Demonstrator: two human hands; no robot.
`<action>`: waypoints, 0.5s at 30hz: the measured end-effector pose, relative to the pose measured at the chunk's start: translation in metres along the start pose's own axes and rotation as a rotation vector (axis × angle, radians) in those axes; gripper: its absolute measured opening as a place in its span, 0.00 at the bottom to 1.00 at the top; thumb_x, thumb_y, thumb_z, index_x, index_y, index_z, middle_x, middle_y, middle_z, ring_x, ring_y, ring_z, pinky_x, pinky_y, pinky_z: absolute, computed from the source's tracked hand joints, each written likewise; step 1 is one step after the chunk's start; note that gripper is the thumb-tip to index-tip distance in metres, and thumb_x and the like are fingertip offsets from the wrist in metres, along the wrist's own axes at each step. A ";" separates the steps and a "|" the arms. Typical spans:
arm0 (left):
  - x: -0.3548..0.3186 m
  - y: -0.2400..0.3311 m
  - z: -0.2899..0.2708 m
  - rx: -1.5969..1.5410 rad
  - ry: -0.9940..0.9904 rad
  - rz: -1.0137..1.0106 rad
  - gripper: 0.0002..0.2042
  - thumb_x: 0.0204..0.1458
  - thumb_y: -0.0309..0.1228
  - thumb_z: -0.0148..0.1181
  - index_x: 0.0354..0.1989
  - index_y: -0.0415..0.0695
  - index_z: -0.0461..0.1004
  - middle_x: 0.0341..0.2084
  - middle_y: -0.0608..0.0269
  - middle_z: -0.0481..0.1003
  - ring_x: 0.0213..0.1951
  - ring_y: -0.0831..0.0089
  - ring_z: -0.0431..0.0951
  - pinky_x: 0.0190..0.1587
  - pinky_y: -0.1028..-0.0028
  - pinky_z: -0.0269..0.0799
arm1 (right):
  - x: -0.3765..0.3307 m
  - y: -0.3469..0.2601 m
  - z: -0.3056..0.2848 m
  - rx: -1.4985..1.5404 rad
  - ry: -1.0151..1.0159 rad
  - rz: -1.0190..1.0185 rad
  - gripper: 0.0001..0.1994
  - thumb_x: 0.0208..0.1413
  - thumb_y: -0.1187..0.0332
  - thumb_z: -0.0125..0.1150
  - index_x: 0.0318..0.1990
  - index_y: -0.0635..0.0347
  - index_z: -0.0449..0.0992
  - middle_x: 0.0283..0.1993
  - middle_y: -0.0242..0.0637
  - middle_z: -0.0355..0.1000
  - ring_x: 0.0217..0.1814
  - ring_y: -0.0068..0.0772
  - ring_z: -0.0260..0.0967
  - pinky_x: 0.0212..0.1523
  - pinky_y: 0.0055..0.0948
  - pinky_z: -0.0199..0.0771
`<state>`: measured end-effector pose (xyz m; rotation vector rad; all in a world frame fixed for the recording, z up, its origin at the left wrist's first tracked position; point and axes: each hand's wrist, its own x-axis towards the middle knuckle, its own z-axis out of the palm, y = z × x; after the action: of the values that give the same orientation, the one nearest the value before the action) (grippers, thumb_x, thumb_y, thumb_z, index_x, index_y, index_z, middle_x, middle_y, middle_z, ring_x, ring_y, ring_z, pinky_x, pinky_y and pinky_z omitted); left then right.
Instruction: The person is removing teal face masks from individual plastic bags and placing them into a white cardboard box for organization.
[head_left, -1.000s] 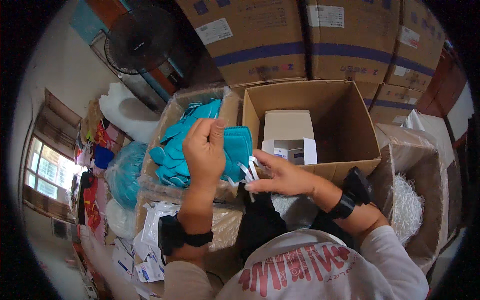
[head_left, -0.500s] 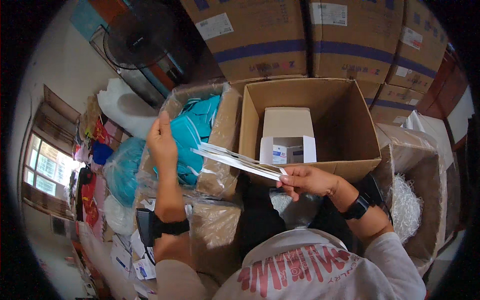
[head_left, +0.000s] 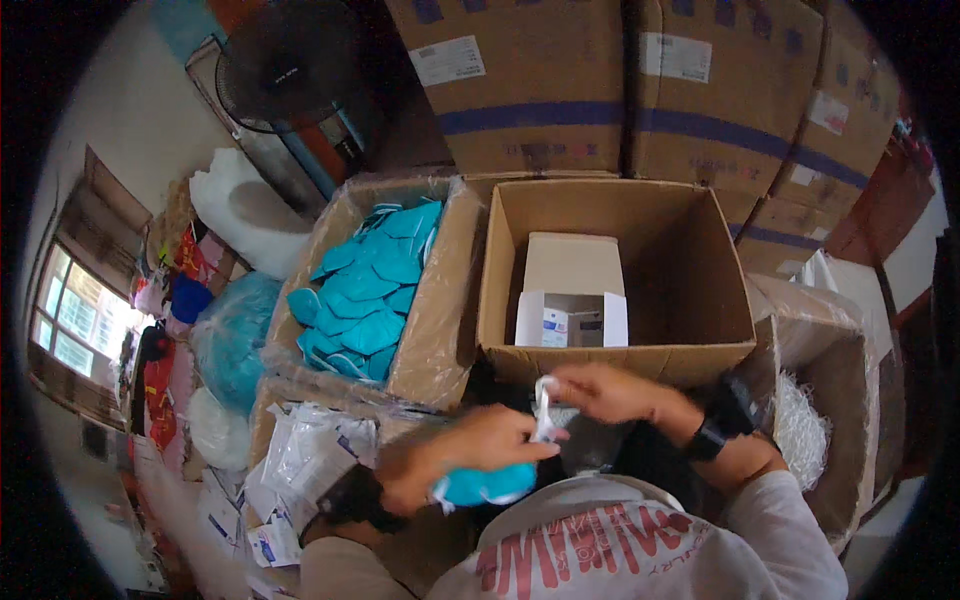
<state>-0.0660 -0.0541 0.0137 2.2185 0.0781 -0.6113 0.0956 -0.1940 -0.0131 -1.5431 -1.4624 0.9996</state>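
Just in front of my body, my left hand is closed, slightly smeared by motion, with a teal cup-shaped face mask held beneath its palm. White elastic straps rise in a short bunch from my left fingertips. My right hand pinches the upper end of these straps, close to the front of the open cardboard box. Part of the mask is hidden by my left hand. Many similar teal masks lie heaped in a plastic-lined carton to the left.
A cardboard box ahead holds a small opened white carton. Right of it, a lined carton contains white elastic cords. Printed plastic packets lie at lower left. Behind are stacked cartons and a fan.
My left hand has come from above the mask carton down toward my body, bringing the mask. The straps, earlier stretched long between my hands, are now bunched short. My right hand moved slightly nearer.
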 end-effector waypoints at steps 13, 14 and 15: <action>-0.012 -0.016 0.029 0.316 0.292 -0.016 0.14 0.54 0.44 0.44 0.40 0.54 0.74 0.30 0.55 0.73 0.32 0.57 0.74 0.30 0.64 0.69 | -0.024 -0.030 0.043 -0.375 -0.227 0.228 0.16 0.58 0.58 0.39 0.42 0.59 0.67 0.33 0.54 0.69 0.35 0.57 0.67 0.34 0.46 0.67; -0.009 -0.021 0.040 0.259 0.099 0.002 0.15 0.55 0.45 0.40 0.39 0.55 0.73 0.31 0.52 0.72 0.35 0.55 0.73 0.33 0.63 0.69 | -0.029 -0.026 0.041 -0.289 -0.299 0.195 0.17 0.59 0.56 0.38 0.42 0.59 0.67 0.33 0.53 0.69 0.35 0.56 0.67 0.35 0.45 0.67; -0.011 -0.022 0.050 -0.029 0.063 0.097 0.14 0.56 0.42 0.43 0.36 0.47 0.72 0.27 0.56 0.71 0.30 0.62 0.73 0.33 0.69 0.67 | -0.039 -0.021 0.042 -0.202 -0.370 0.163 0.18 0.59 0.55 0.37 0.42 0.58 0.67 0.34 0.52 0.70 0.36 0.54 0.67 0.36 0.44 0.67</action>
<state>-0.1015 -0.0747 -0.0246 2.1999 0.0113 -0.4842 0.0475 -0.2310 -0.0093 -1.7072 -1.7552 1.3222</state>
